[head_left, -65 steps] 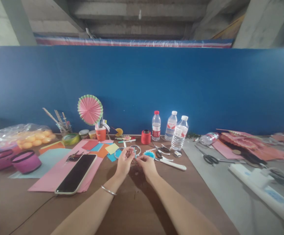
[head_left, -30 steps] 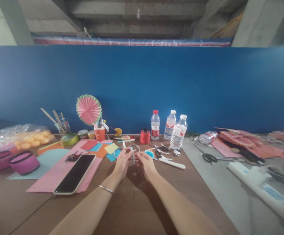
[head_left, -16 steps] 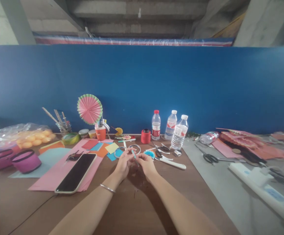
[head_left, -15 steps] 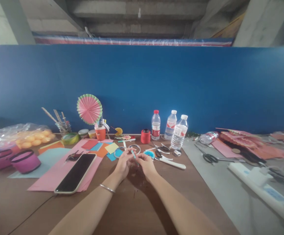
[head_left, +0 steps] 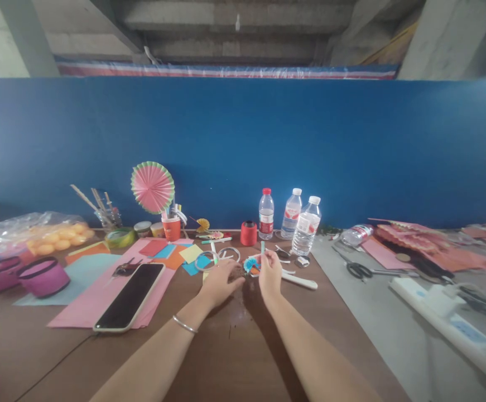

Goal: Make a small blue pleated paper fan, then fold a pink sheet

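Observation:
My right hand (head_left: 270,272) is raised a little over the brown table (head_left: 226,357), fingers pinched on a thin pale-blue paper stick (head_left: 263,247) that points upward. Just left of it lies a small blue and orange folded paper fan (head_left: 250,264). My left hand (head_left: 221,282) rests palm down on the table beside the fan, fingers loosely stretched forward, holding nothing that I can see. A silver bangle sits on my left wrist. Clear tape rings (head_left: 230,254) lie just beyond the left hand.
A phone (head_left: 129,296) lies on pink paper (head_left: 84,310) at left, with purple baskets (head_left: 43,276) and a bag of orange balls (head_left: 50,234) beyond. Red thread spool (head_left: 248,233), water bottles (head_left: 305,225), white knife (head_left: 299,281), scissors (head_left: 360,270); blue partition (head_left: 243,151) behind.
The hands, which held the stick together at the centre, have parted. The right hand carried the stick rightward and farther away; the left hand let go and dropped flat on the table.

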{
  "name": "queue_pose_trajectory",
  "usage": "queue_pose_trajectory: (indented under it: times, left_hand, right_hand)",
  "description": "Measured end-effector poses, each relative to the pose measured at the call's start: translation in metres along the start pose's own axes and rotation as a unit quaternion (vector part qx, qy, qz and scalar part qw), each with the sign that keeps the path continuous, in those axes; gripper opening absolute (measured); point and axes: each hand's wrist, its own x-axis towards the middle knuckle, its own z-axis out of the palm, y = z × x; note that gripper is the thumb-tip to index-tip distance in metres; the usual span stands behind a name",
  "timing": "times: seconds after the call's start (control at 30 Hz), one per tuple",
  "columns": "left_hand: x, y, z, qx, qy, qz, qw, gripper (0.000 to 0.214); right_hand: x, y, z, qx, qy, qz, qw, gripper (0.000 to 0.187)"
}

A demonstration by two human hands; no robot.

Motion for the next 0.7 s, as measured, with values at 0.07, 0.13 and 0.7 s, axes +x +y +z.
queue_pose_trajectory:
  times: [0.07, 0.13, 0.7]
  left_hand:
    - [-0.003, 0.001, 0.004, 0.082, -0.047, 0.024, 0.995, 0.044]
    - [-0.005, 0.0, 0.007, 0.204, -0.096, 0.05, 0.973, 0.055]
    - [-0.005, 0.011, 0.011, 0.413, -0.036, 0.045, 0.909, 0.023]
  right_hand:
    - [0.001, 0.003, -0.002, -0.013, 0.016, -0.009, 1.0, 0.016]
    - [-0.001, 0.006, -0.001, -0.029, 0.011, -0.017, 0.999, 0.016]
    - [-0.013, -0.002, 0.001, -0.095, -0.045, -0.049, 0.993, 0.012]
